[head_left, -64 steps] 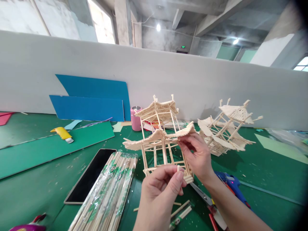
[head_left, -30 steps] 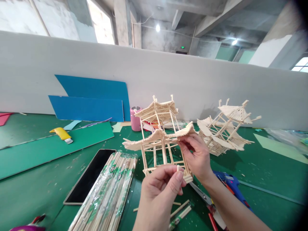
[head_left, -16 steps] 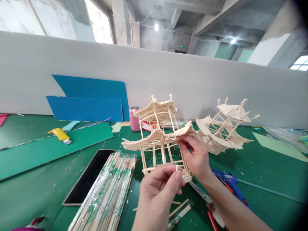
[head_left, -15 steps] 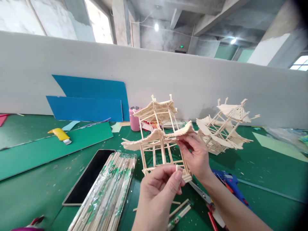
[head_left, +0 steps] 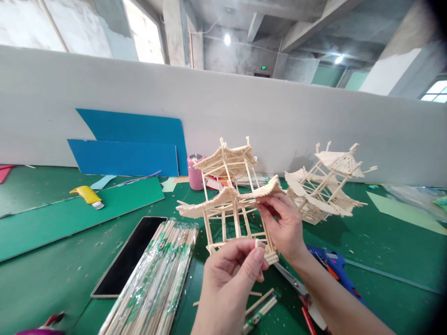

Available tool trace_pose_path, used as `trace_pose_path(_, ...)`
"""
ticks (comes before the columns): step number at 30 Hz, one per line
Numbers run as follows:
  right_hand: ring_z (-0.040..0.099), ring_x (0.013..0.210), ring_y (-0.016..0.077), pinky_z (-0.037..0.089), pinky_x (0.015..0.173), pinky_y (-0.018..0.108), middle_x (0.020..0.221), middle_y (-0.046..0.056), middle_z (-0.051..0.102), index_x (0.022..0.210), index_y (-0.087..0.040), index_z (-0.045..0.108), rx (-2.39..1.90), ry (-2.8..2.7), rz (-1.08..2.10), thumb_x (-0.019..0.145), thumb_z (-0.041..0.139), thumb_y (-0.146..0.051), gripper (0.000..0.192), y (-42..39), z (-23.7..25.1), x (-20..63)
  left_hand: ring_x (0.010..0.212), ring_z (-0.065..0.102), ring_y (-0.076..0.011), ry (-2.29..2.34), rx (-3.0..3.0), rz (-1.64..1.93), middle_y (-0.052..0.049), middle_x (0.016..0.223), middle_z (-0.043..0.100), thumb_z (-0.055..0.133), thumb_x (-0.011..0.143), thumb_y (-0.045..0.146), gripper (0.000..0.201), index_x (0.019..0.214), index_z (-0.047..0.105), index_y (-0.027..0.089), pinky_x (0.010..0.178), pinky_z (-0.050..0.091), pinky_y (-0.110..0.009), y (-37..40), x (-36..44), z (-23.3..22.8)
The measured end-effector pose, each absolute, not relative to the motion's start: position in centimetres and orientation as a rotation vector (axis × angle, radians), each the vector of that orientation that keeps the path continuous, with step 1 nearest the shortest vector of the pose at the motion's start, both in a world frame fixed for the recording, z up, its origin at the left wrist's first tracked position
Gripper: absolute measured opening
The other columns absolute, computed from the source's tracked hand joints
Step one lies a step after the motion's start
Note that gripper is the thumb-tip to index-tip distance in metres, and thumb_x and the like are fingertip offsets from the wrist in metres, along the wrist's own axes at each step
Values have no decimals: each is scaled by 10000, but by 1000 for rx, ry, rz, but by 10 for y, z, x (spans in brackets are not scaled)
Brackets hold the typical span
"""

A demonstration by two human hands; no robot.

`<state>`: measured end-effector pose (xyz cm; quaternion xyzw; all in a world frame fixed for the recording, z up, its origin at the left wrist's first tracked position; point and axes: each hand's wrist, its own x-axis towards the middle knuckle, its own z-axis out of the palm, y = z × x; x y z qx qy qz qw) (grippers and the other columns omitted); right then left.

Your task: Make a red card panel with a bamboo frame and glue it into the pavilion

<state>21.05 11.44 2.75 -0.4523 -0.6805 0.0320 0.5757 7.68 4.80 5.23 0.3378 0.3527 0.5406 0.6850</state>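
I hold a two-tier pagoda model (head_left: pixel 228 195) made of pale wooden sticks above the green table. My left hand (head_left: pixel 228 279) pinches its base frame from below. My right hand (head_left: pixel 284 228) grips the lower roof's right eave and a corner post. A second stick pagoda (head_left: pixel 326 186) lies tilted on the table to the right, apart from both hands.
A wrapped bundle of chopsticks (head_left: pixel 155 279) and a black phone (head_left: pixel 131 256) lie at lower left. A blue glue gun (head_left: pixel 331 267), red-handled scissors (head_left: pixel 303 298) and cut stick pieces (head_left: pixel 261 307) lie under my arms. A pink can (head_left: pixel 196 172), yellow cutter (head_left: pixel 87 195) and blue boards (head_left: pixel 129 144) sit by the white wall.
Nothing but a slight shift of the view; both hands keep the same grip on the pagoda model.
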Motion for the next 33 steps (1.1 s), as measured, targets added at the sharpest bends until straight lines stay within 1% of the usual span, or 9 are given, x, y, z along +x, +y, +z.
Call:
trace_pose_path(12, 578, 760, 155, 486, 642, 284, 820, 16, 575, 857, -213, 622, -1064, -1593, 71, 798, 557, -123, 125, 115, 27, 211, 543, 503, -77, 782, 747, 1212, 4, 572, 603, 687, 677, 215, 77, 698, 665, 143, 529, 394, -167, 48, 76, 53)
trace_pose_path(33, 581, 737, 162, 497, 628, 305, 804, 12, 578, 853, -226, 625, -1063, -1583, 55, 804, 544, -156, 118, 115, 28, 210, 540, 499, -84, 785, 746, 1218, -3, 569, 604, 692, 671, 225, 87, 690, 667, 145, 520, 389, -177, 48, 76, 53)
